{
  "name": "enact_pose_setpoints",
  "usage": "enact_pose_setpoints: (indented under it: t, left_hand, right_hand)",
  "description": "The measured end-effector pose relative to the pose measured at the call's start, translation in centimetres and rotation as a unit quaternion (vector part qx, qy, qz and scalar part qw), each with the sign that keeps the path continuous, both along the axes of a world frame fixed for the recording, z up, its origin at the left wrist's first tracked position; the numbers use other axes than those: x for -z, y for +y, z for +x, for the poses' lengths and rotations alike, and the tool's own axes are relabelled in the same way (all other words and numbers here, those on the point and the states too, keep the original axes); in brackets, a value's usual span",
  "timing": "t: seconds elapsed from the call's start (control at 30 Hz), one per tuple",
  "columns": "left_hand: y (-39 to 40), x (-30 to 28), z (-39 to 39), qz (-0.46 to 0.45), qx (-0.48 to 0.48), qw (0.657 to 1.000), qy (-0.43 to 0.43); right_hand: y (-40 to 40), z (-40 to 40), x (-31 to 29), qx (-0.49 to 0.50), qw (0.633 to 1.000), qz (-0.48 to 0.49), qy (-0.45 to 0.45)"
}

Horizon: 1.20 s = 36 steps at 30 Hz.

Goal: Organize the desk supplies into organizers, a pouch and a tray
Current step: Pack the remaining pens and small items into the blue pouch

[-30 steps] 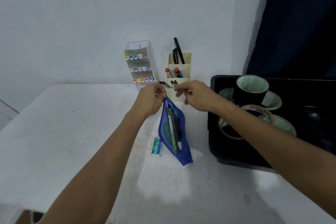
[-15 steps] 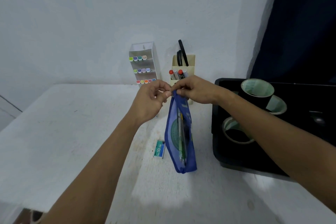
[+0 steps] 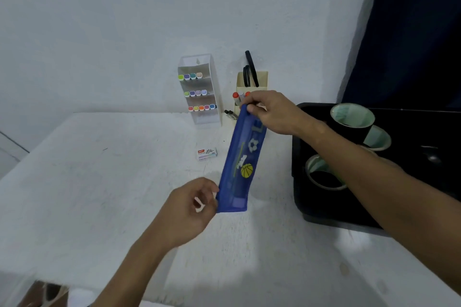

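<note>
A blue mesh pouch with a basketball patch hangs upright above the white table, pens showing faintly inside. My right hand pinches its top end. My left hand holds its bottom left corner. A small staples box lies on the table just left of the pouch. A clear organizer with rows of coloured markers stands at the wall. Beside it a beige organizer holds black scissors and red-capped markers, partly hidden by my right hand.
A black tray at the right holds several tape rolls. A dark curtain hangs behind it. A dark pen lies between the two organizers. The table's near edge runs along the bottom left.
My left hand left the pouch's top and dropped to its bottom corner. My right hand kept the top; the pouch turned, showing its patches. The staples box now appears farther back.
</note>
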<state>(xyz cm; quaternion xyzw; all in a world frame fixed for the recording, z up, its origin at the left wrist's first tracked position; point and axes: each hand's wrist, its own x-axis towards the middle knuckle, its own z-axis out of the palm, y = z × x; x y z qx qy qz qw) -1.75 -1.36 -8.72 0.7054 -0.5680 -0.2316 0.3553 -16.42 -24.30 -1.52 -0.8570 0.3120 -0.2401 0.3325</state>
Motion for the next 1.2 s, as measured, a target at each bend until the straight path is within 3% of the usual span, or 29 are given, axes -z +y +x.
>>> enact_pose_setpoints:
  t: [0.1,0.2,0.27,0.33,0.4,0.5,0.57,0.73,0.87,1.07,1.2]
  left_hand:
    - [-1.9,-0.9,0.0,0.044,-0.039,0.997,0.058]
    - [-4.4,-1.6,-0.6,0.041,-0.039,0.992,0.112]
    - [-5.5,-1.9,-0.6,0.005,-0.079,0.983,0.165]
    - [-5.7,-2.1,-0.6,-0.012,-0.098,0.963,0.252]
    - [-5.8,-2.8,-0.6,0.002,-0.088,0.914,0.395]
    - [-6.6,-4.3,-0.9,0.029,-0.088,0.862,0.499]
    - [-7.4,-4.8,-1.5,0.026,-0.099,0.869,0.484]
    - [-9.2,-5.1,-4.3,0.029,-0.07,0.932,0.356]
    - [-10.6,-6.2,-9.0,0.013,0.039,0.979,0.197]
    - [-14.4,-9.0,-18.9,-0.041,0.165,0.978,0.124]
    - [-18.4,-9.3,-27.3,0.023,0.199,0.971,0.129]
  right_hand:
    - [1.7,0.6,-1.3,-0.064,0.995,0.055,-0.062]
    - [3.6,1.3,-2.1,-0.095,0.991,0.023,-0.087]
    - [4.8,1.7,-1.8,-0.05,0.983,-0.036,-0.172]
    - [5.7,1.7,-1.4,0.069,0.968,-0.031,-0.237]
    - [6.6,1.2,-1.1,0.148,0.967,0.11,-0.178]
    - [8.2,0.3,-0.2,0.099,0.924,0.37,-0.012]
    - [8.9,-0.4,0.6,0.083,0.9,0.426,-0.03]
    - [9.4,-3.5,1.5,0.197,0.894,0.365,-0.171]
    - [9.3,-9.2,0.5,0.243,0.887,0.317,-0.23]
    - [8.5,-20.2,-3.5,0.271,0.868,0.281,-0.305]
    - [5.9,-28.3,-4.1,0.35,0.878,0.254,-0.203]
